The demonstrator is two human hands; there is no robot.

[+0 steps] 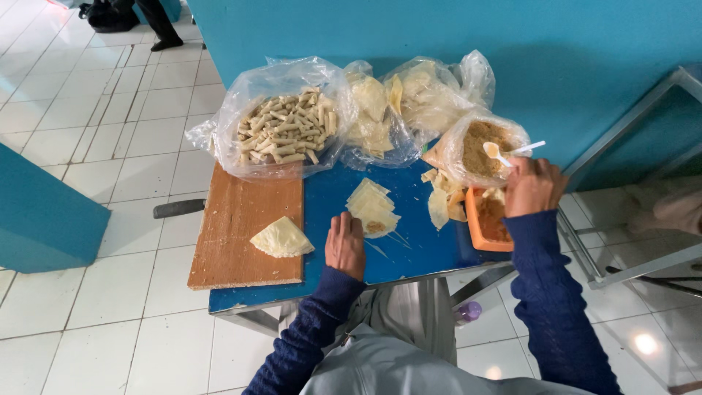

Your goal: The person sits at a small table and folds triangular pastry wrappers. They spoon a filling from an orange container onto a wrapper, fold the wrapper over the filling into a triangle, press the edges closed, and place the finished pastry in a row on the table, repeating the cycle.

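Head view: left hand (345, 245) is lying flat, fingers together, pinning wrapper stack (372, 208) at centre; right hand (532, 185) is clamping white spoon (506, 152) over filling bag (479, 148) (scooping, probably).

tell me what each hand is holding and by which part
The right hand holds a white plastic spoon by its handle. The left hand holds nothing, resting on the blue table.

Left hand (345, 245) lies palm down, fingers together and pointing forward, forearm in a dark blue knit sleeve. Right hand (532, 186) raised further out, fingers curled shut in a fist-like grip, arm extended, same blue sleeve.
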